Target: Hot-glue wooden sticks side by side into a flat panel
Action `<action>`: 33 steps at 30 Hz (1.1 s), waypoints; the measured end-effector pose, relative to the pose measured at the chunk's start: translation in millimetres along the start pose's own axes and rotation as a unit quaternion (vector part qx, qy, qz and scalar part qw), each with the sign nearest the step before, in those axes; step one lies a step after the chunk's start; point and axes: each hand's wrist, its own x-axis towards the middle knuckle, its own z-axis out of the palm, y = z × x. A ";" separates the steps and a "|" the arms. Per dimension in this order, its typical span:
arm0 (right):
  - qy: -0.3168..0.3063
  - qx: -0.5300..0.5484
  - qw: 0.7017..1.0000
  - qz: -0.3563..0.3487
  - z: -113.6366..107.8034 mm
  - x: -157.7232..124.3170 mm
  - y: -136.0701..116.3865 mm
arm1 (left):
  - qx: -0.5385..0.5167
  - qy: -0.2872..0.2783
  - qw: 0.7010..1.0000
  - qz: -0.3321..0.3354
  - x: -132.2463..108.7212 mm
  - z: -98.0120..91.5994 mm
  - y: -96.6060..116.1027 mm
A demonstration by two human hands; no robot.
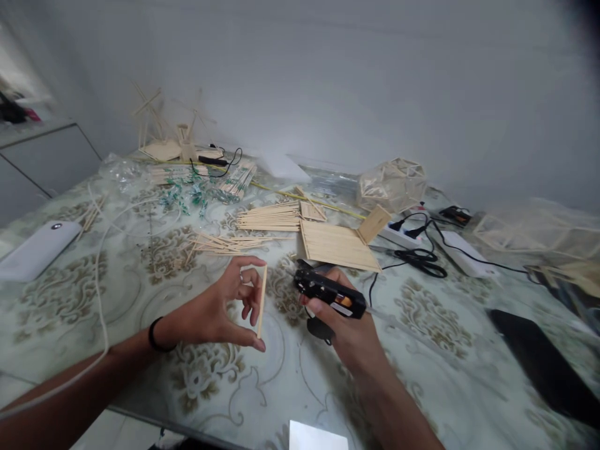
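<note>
Between thumb and fingertip, my left hand [234, 306] holds a short wooden stick [262, 302] nearly upright above the table. My right hand [347, 325] is wrapped round a black glue gun [330, 290], whose nozzle points left towards the stick; the two are apart. Just beyond the hands lies a flat panel of joined sticks [335, 244] with a small upright piece [375, 224] at its right corner. Left of the panel are a fanned row of sticks [269, 217] and a loose pile of sticks [225, 244].
Wrapped stick bundles [238, 180] and green-white scraps [185, 197] lie further back. Stick frameworks [162, 137] stand at the back left. At right are a power strip [403, 236], scissors [422, 257] and a black phone-like slab [544, 356]. A white cable [99, 294] crosses my left arm.
</note>
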 end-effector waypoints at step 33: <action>-0.210 -0.003 0.977 0.031 9.6 -15.7 -17.0 | -0.111 0.019 0.993 0.037 0.3 -3.5 4.4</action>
